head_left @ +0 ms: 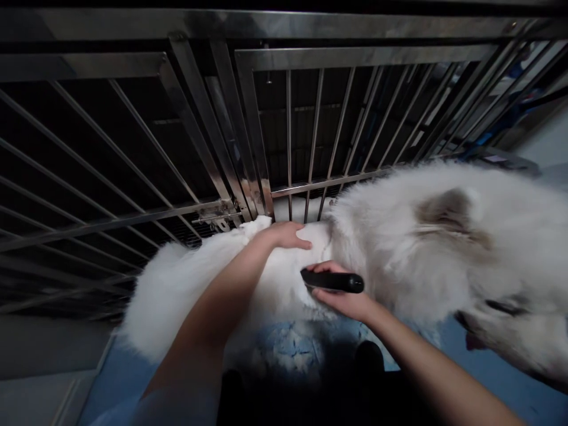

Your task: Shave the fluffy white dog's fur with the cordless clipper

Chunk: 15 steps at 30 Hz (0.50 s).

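A large white dog (399, 231) stands side-on across the view, its head low at the right and its fluffy rear at the left. The coat over the middle of its body is cut short, with long fur on either side. My left hand (288, 235) lies flat on the dog's back, fingers stretched out. Black hair clippers (332, 281) are gripped in my right hand (346, 303), their head against the short fur on the dog's near side. Some of that hand's fingers are hidden behind the clippers.
A steel cage with barred doors (306, 189) runs along behind the dog, with a latch (219, 220) at the left door. Cut white fur (295, 355) lies on the blue floor (474, 373). A dark shoe tip (370, 357) shows below.
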Each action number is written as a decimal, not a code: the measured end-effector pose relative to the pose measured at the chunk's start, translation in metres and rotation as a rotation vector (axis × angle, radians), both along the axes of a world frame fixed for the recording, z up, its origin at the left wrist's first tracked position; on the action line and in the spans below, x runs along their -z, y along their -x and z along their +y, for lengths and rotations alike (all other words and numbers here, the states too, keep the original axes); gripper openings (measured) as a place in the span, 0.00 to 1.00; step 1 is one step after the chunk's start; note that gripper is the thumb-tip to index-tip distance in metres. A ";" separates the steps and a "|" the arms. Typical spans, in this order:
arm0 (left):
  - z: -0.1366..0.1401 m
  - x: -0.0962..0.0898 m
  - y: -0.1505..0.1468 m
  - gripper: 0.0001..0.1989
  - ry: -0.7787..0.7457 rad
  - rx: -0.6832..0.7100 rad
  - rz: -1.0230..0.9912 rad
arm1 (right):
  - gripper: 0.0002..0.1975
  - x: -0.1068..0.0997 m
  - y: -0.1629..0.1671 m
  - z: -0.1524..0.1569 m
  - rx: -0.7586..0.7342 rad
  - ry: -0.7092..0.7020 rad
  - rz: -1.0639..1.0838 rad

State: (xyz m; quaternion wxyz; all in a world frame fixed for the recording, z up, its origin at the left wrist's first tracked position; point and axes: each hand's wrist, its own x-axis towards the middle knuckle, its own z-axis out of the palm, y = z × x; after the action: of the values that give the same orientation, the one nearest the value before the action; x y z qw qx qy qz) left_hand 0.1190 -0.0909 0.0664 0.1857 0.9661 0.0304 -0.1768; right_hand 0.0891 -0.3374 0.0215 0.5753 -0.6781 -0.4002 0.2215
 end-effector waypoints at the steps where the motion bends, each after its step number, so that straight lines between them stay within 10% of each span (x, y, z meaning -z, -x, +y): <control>1: -0.001 -0.002 0.000 0.47 -0.019 -0.007 -0.005 | 0.16 0.001 0.001 0.000 -0.062 0.046 -0.007; 5: -0.023 -0.014 0.017 0.37 -0.108 -0.003 -0.107 | 0.16 -0.006 -0.002 -0.007 -0.233 0.175 -0.002; 9: -0.061 -0.011 0.056 0.21 -0.273 0.036 -0.357 | 0.19 -0.024 -0.022 -0.017 0.021 0.014 0.122; 15: -0.048 0.013 0.091 0.48 -0.287 0.178 -0.317 | 0.20 -0.022 -0.029 -0.004 0.299 -0.033 -0.018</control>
State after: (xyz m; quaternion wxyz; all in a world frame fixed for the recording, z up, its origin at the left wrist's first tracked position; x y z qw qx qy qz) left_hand 0.0280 -0.1389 0.0539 0.0323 0.9972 -0.0595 -0.0321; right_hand 0.1181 -0.3417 0.0440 0.6094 -0.7225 -0.3035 0.1204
